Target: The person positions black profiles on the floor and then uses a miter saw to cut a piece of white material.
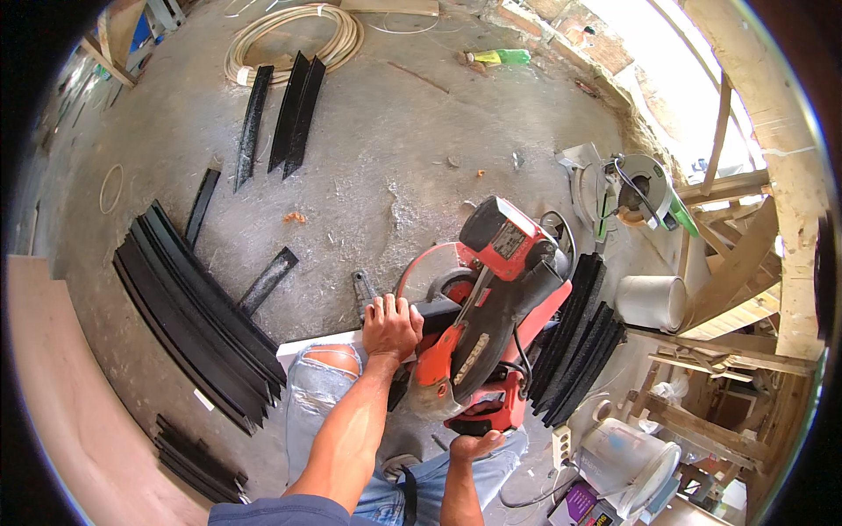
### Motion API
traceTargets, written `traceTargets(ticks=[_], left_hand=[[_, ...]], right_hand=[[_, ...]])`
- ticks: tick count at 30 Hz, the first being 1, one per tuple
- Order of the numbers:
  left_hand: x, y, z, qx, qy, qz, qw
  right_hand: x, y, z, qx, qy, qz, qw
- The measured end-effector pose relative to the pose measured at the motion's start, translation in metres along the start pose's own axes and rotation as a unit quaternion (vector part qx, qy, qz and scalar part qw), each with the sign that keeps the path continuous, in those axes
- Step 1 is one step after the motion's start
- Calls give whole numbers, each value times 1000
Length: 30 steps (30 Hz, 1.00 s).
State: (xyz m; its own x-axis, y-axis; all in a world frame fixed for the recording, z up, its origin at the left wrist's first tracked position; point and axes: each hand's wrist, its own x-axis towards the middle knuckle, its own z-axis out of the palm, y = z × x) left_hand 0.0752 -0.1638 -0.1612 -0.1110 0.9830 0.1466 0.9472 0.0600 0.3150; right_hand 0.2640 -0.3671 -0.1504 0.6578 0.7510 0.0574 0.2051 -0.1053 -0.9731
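Observation:
A red and black circular-bladed power saw (478, 337) stands in front of my knees, its reddish round guard (430, 263) on the far left side. My right hand (476, 444) is closed on the saw's red rear handle (504, 408), fingers partly hidden inside the loop. My left hand (392, 328) is wrapped over a black bar (438, 315) beside the saw body. Whether that bar belongs to the saw or is a separate piece I cannot tell. A white strip (303, 344) lies across my left knee area, partly under that hand.
Long black angled strips (189, 307) are stacked at left, with shorter ones (570, 342) right of the saw. A coiled hose (294, 39) and green bottle (504, 57) lie far off. A green-handled saw (636, 193), white buckets (651, 302) and timber (737, 272) stand at right.

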Motion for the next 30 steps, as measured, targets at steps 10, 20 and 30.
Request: traceTargets(ticks=[10, 20, 30], left_hand=[[5, 2, -7, 3, -58, -24, 998], [0, 5, 1, 33, -33, 1, 999], [1, 6, 1, 41, -19, 16, 999]], right_hand=[[18, -65, 41, -140, 30, -32, 989], [27, -71, 41, -72, 2, -73, 995], [29, -84, 47, -79, 27, -65, 994]])
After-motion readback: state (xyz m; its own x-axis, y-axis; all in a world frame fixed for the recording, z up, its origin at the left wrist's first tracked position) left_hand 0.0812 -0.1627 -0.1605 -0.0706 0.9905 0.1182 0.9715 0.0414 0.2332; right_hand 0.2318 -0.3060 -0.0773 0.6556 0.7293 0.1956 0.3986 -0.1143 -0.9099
